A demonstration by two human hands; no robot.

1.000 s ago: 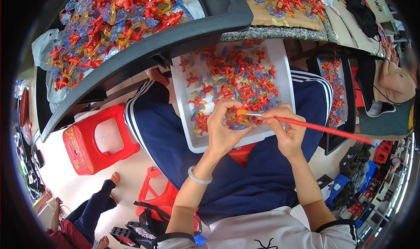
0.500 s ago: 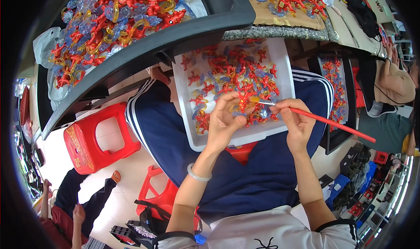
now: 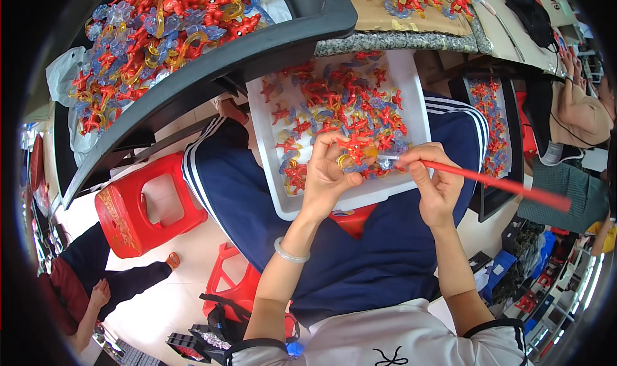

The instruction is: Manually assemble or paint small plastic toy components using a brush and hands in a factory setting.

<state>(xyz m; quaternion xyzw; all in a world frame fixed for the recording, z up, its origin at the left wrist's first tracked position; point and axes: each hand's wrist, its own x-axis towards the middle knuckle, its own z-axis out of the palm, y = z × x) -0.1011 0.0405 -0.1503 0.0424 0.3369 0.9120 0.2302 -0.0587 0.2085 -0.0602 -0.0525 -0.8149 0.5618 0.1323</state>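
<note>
My left hand (image 3: 321, 181) pinches a small red toy figure (image 3: 353, 150) with clear blue and yellow parts, held above a white tray (image 3: 272, 185). My right hand (image 3: 437, 185) grips a paintbrush (image 3: 488, 179) with a long red handle and a metal collar. Its yellowish bristles are at the figure's right side; whether they touch it I cannot tell. Below, the tray rests across my lap, strewn with many similar red, blue and yellow figures (image 3: 340, 99).
At the upper left, a black-rimmed tray (image 3: 257, 48) is heaped with more figures. Cardboard (image 3: 411, 24) bearing others lies at the back. Another filled black tray (image 3: 490, 202) stands right of my knee. Red stools (image 3: 119, 221) and a seated person (image 3: 80, 295) are at left.
The figure has tilted in my left fingers, showing more of its blue base. The brush's handle end has swung slightly right and blurs. The person at lower left has shifted.
</note>
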